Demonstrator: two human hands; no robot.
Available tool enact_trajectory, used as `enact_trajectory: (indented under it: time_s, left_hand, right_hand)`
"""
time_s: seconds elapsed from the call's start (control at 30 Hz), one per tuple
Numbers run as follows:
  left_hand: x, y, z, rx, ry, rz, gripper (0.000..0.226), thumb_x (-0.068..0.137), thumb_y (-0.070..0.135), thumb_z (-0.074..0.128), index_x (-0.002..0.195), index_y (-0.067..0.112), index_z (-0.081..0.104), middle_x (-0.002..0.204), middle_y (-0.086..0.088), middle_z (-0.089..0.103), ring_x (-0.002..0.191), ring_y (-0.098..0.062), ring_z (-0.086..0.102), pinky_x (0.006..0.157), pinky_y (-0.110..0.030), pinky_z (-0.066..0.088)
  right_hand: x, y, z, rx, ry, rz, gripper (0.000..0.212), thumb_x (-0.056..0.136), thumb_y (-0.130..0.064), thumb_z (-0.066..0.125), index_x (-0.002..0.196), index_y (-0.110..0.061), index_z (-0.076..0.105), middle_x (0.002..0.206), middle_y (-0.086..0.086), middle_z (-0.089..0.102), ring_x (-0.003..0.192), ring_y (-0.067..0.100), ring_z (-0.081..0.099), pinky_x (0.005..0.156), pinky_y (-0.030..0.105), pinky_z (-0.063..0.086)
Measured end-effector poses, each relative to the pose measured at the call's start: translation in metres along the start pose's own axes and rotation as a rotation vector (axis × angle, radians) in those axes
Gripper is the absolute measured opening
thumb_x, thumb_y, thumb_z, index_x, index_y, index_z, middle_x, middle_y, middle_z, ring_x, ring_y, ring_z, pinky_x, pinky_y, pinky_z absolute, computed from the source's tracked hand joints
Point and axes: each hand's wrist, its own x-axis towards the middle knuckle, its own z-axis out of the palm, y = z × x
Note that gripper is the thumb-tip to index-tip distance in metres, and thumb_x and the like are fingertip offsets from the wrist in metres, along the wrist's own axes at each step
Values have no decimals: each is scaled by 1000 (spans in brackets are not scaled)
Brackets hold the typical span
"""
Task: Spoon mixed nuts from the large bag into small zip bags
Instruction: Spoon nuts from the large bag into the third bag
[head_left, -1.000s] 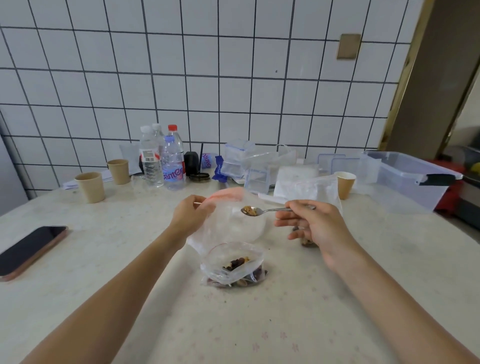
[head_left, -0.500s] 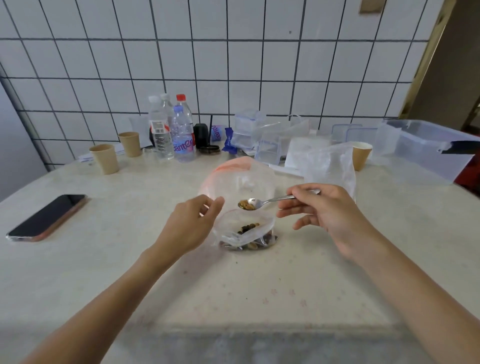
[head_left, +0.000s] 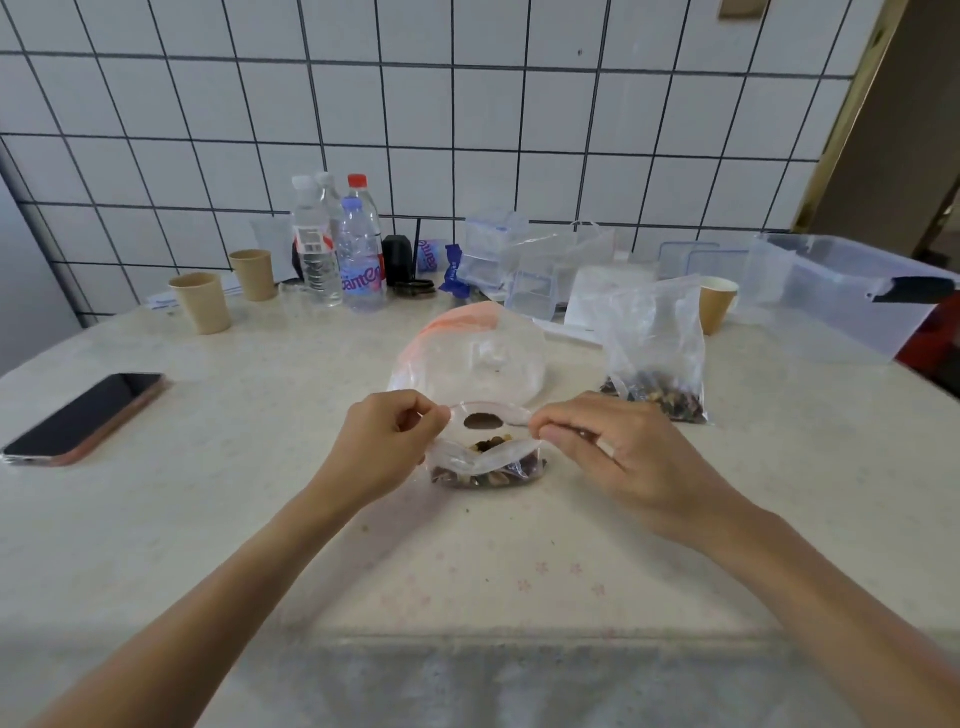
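Note:
A small clear zip bag (head_left: 488, 470) with a red strip at its mouth lies on the table in front of me, mixed nuts in its bottom. My left hand (head_left: 389, 447) pinches the left end of its mouth and my right hand (head_left: 613, 457) pinches the right end. The mouth gapes between them, with a dark oval at its far lip. No spoon shows plainly. To the right, behind my right hand, stands a bigger clear bag (head_left: 654, 338) with mixed nuts at the bottom. A wide, nearly empty clear bag (head_left: 467, 353) with an orange-red rim lies just behind the small one.
A phone (head_left: 83, 415) lies at the left. Two paper cups (head_left: 200, 301), water bottles (head_left: 358, 260) and stacked clear boxes (head_left: 488, 249) line the tiled wall. A third paper cup (head_left: 717, 301) and a large clear tub (head_left: 831, 291) stand at the back right.
My right hand held a spoonful of nuts over the small bag; the spoon is now out of sight. Both hands have come to the bag's mouth and pinch its two ends.

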Motion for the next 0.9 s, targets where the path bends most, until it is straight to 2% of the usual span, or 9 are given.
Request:
enact_trajectory:
  time_s: [0.07, 0.17, 0.37, 0.5, 0.57, 0.63, 0.73, 0.83, 0.9]
  left_hand:
    - [1, -6, 0, -10, 10, -13, 26, 97, 31, 68, 78, 15, 73, 72, -9, 69, 56, -14, 67, 57, -21, 48]
    - [5, -14, 2, -59, 3, -18, 26, 97, 31, 68, 78, 14, 73, 73, -12, 67, 53, -7, 65, 54, -16, 45]
    - [6, -29, 11, -140, 44, 3, 25, 98, 31, 68, 76, 20, 73, 66, -6, 68, 50, -9, 60, 54, -22, 44]
    - [8, -33, 12, -189, 39, 9, 26, 99, 32, 68, 77, 19, 74, 67, -11, 67, 50, -11, 57, 55, -24, 44]
    - [8, -34, 13, -182, 28, -6, 27, 99, 33, 68, 77, 18, 74, 68, -12, 67, 51, -10, 57, 56, -23, 44]
    - [9, -34, 12, -172, 18, -27, 28, 98, 35, 67, 76, 19, 74, 68, -10, 67, 51, -7, 57, 56, -21, 44]
    - [9, -35, 9, -189, -12, -50, 30, 99, 38, 66, 77, 19, 74, 66, -8, 67, 52, -7, 58, 58, -22, 45]
    - [8, -30, 8, -213, -5, -77, 39, 103, 46, 57, 81, 18, 74, 56, 2, 63, 50, -8, 58, 54, -16, 43]
    - [9, -28, 6, -317, 1, -137, 41, 106, 45, 50, 91, 15, 74, 55, 5, 62, 50, -10, 58, 51, -15, 43]
  right_hand:
    - [7, 4, -1, 249, 82, 200, 14, 102, -19, 64, 106, -22, 77, 98, -16, 78, 94, 5, 72, 75, 22, 56]
    - [25, 13, -1, 503, 254, 401, 13, 102, -17, 64, 102, -20, 76, 90, 0, 80, 89, 18, 76, 64, 30, 61]
    - [60, 45, 25, 623, 368, 774, 13, 102, -19, 62, 105, -14, 74, 86, 2, 81, 84, 19, 78, 57, 33, 61]
    - [74, 63, 53, 552, 371, 910, 14, 101, -21, 62, 99, -14, 75, 85, -1, 80, 75, 16, 75, 52, 29, 54]
    - [77, 68, 61, 506, 303, 939, 15, 101, -23, 64, 99, -14, 76, 82, 0, 80, 64, 13, 71, 47, 26, 51]
    - [77, 73, 64, 403, 213, 932, 18, 99, -28, 67, 103, -13, 75, 69, 2, 77, 49, 14, 65, 43, 25, 49]
    - [72, 77, 58, 186, 109, 938, 43, 91, -47, 74, 121, -18, 65, 53, 3, 69, 38, 15, 59, 42, 26, 47]
    - [63, 77, 44, -49, -33, 934, 68, 88, -65, 68, 134, -18, 53, 68, 2, 74, 39, 13, 62, 53, 31, 53]
    - [57, 78, 34, -231, -54, 899, 61, 90, -65, 61, 128, -17, 54, 81, 1, 73, 41, 12, 65, 66, 34, 57]
